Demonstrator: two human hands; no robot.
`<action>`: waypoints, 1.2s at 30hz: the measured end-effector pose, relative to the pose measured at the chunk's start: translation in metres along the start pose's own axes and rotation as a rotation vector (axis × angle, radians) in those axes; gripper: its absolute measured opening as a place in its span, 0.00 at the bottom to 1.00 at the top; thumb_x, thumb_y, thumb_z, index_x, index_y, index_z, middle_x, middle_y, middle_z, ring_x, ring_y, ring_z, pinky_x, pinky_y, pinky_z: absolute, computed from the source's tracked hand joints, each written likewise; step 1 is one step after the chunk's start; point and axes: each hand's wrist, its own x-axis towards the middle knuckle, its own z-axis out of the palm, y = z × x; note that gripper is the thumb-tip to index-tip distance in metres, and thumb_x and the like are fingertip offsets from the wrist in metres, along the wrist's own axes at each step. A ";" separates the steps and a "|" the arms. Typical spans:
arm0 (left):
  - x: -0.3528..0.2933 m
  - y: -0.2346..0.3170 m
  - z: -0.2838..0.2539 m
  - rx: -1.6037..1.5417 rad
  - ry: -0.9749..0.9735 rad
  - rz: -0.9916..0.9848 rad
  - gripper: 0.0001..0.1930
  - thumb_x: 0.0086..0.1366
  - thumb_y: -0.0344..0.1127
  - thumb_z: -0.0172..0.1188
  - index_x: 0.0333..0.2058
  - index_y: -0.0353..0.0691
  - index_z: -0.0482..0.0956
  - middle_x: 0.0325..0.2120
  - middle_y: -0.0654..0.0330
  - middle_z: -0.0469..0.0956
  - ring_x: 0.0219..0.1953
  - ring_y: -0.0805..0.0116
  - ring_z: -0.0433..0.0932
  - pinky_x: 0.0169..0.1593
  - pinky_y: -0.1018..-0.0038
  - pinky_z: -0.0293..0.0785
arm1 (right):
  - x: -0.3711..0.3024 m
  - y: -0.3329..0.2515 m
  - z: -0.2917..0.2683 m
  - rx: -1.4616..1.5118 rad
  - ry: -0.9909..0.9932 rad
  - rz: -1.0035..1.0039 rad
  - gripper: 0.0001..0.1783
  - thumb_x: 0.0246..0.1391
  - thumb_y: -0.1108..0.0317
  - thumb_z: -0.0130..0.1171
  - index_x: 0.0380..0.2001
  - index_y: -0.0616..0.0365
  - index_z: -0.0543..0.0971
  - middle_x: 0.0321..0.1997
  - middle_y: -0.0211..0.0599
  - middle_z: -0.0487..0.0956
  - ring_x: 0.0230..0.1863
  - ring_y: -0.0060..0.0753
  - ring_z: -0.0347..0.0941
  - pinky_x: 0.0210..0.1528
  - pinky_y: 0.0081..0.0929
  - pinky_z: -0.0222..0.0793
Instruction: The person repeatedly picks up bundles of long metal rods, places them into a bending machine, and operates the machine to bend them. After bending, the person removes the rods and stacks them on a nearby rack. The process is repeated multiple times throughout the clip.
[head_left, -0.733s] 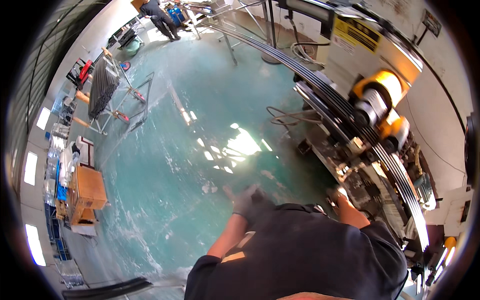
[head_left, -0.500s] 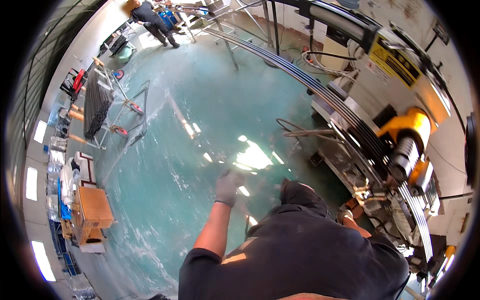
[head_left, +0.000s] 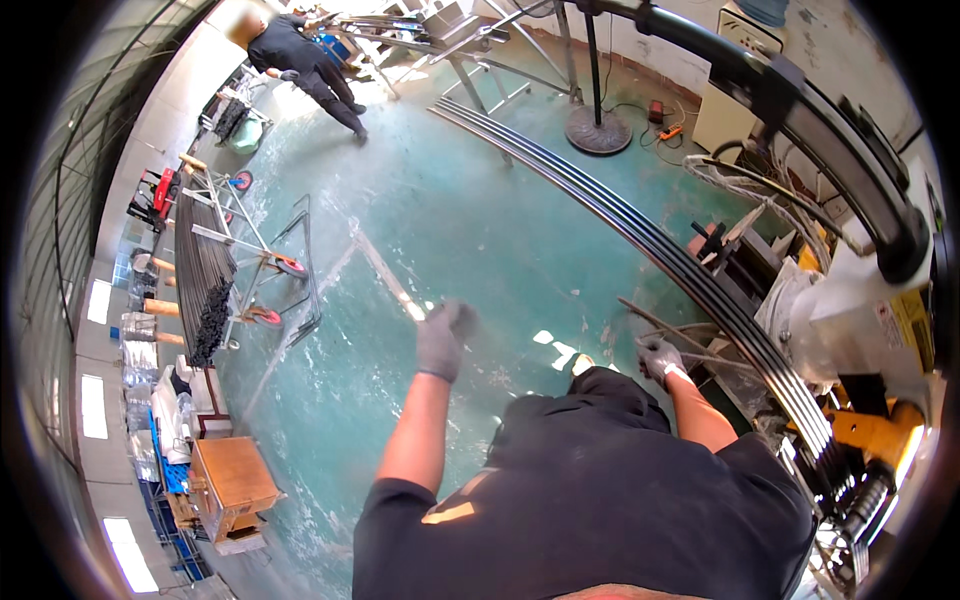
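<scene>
My left hand [head_left: 440, 342], in a grey glove, is held out over the green floor. Motion smears its fingers, and I see nothing in it. Off to the right, my right hand [head_left: 658, 358] wears a pale grey glove; its fingers look loosely bent and apart, with no object visible in them. Thin bent rods [head_left: 690, 335] show just beside that hand; whether it touches them I cannot tell. Further right, several long dark metal bars [head_left: 640, 225] run side by side from the far stand toward the machine [head_left: 865, 435] with yellow parts.
A wheeled cart [head_left: 250, 250] carries a bundle of dark rods [head_left: 203, 270] on the left. Nearer stands a brown wooden cabinet [head_left: 235, 475]. At the far left a person [head_left: 300, 60] in dark clothes stands by a metal rack. A round black stand base [head_left: 598, 130] sits behind the bars.
My view has shifted, so the bars and far stand show more fully. My right hand has come forward into plain view beside the bent rods; my left hand is raised further forward.
</scene>
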 end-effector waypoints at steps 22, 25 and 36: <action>0.599 0.222 0.063 -0.102 -0.740 -0.232 0.31 0.77 0.61 0.46 0.51 0.35 0.79 0.48 0.47 0.83 0.54 0.50 0.79 0.60 0.51 0.74 | -0.019 -0.042 0.258 -0.018 0.442 0.563 0.22 0.58 0.52 0.61 0.41 0.61 0.86 0.42 0.50 0.87 0.40 0.46 0.85 0.46 0.44 0.78; 0.582 0.222 0.092 -0.013 -0.843 -0.266 0.33 0.77 0.62 0.45 0.55 0.33 0.77 0.52 0.45 0.82 0.56 0.51 0.79 0.61 0.56 0.75 | -0.007 -0.049 0.308 0.057 0.452 0.650 0.26 0.54 0.46 0.63 0.46 0.54 0.87 0.53 0.51 0.84 0.59 0.52 0.79 0.59 0.43 0.73; 0.557 0.240 0.111 0.144 -1.015 -0.320 0.32 0.78 0.59 0.45 0.60 0.33 0.74 0.56 0.46 0.80 0.57 0.54 0.79 0.60 0.62 0.77 | -0.009 -0.148 0.301 0.685 0.697 0.610 0.17 0.63 0.56 0.59 0.33 0.60 0.82 0.24 0.37 0.80 0.21 0.29 0.76 0.26 0.31 0.75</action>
